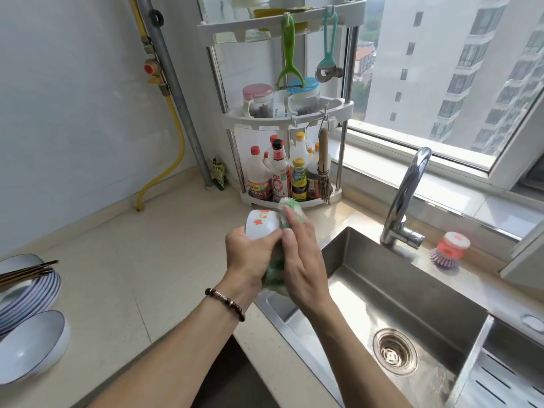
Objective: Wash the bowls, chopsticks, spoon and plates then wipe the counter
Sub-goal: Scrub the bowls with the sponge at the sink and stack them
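Forearms converging, left hand (pixel 250 254) gripping bowl (pixel 262 225).

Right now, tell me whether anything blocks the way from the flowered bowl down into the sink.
Nothing visible does. The left hand holds the flowered bowl at the sink's near-left corner; the right hand presses a green scrubber against it. The basin below looks bare.

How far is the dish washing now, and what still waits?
Nothing looks finished yet. In hand: the left hand grips a flowered bowl beside the sink, while the right hand presses a green scrubber against it. No water runs from the faucet. Left to do: the striped plates, the chopsticks resting on them and a white bowl wait on the counter; wiping it comes last. No spoon is visible.
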`<control>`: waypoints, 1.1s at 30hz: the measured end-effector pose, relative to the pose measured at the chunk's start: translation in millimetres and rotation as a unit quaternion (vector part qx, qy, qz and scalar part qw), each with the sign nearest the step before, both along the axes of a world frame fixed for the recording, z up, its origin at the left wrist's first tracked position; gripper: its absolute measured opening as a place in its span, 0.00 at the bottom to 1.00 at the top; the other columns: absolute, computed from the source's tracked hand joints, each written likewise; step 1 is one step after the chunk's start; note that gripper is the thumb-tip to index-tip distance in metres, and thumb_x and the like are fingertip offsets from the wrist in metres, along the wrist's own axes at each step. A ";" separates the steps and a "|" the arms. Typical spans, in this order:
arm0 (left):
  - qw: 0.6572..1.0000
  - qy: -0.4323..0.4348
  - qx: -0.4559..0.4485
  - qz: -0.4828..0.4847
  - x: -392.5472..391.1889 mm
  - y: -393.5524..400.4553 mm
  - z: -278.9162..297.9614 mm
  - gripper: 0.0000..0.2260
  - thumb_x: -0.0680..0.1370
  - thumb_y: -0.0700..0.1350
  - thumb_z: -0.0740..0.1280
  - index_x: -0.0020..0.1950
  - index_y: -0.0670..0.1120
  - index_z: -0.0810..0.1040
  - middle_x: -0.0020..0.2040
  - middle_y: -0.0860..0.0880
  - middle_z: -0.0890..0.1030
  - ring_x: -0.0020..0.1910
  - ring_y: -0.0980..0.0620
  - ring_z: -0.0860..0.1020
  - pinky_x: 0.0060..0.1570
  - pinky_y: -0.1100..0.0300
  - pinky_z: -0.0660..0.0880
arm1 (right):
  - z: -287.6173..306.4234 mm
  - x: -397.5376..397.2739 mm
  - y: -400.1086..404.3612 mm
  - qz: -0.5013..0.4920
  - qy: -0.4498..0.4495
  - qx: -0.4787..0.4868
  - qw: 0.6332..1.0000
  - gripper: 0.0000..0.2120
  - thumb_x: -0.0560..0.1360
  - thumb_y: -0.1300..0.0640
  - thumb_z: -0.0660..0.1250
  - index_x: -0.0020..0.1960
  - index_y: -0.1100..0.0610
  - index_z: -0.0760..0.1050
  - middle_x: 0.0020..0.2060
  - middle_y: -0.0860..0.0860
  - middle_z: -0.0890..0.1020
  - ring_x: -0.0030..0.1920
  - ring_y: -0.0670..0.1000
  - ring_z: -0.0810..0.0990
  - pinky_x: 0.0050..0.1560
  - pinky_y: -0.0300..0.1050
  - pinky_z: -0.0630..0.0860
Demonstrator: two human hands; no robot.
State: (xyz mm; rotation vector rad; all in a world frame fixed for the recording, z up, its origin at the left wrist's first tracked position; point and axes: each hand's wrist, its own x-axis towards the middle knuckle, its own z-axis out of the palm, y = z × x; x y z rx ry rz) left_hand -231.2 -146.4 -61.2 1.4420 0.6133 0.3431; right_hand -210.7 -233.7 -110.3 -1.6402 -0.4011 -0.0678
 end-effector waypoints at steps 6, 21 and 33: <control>1.000 -0.013 0.016 -0.002 -7.9 -1.2 3.5 0.09 0.67 0.37 0.80 0.41 0.43 0.82 0.35 0.50 0.85 0.33 0.53 0.83 0.31 0.60 0.79 | 3.2 24.3 -7.7 -0.007 0.139 0.078 0.987 0.19 0.81 0.41 0.52 0.63 0.42 0.78 0.63 0.50 0.80 0.65 0.51 0.78 0.69 0.59 0.72; 0.985 -0.023 -0.032 0.166 -30.6 31.0 10.9 0.10 0.68 0.38 0.80 0.40 0.44 0.80 0.37 0.47 0.83 0.36 0.47 0.82 0.37 0.54 0.80 | 7.2 -37.0 24.9 0.022 0.004 -0.018 1.000 0.15 0.83 0.52 0.62 0.68 0.50 0.76 0.55 0.43 0.81 0.53 0.38 0.79 0.54 0.43 0.78; 0.993 0.031 0.113 0.018 -141.3 108.7 24.9 0.15 0.59 0.43 0.82 0.41 0.43 0.84 0.39 0.46 0.86 0.38 0.48 0.83 0.38 0.53 0.81 | 33.9 -82.9 101.7 0.081 0.149 0.056 0.984 0.17 0.77 0.54 0.57 0.55 0.55 0.83 0.49 0.52 0.85 0.49 0.52 0.83 0.51 0.48 0.79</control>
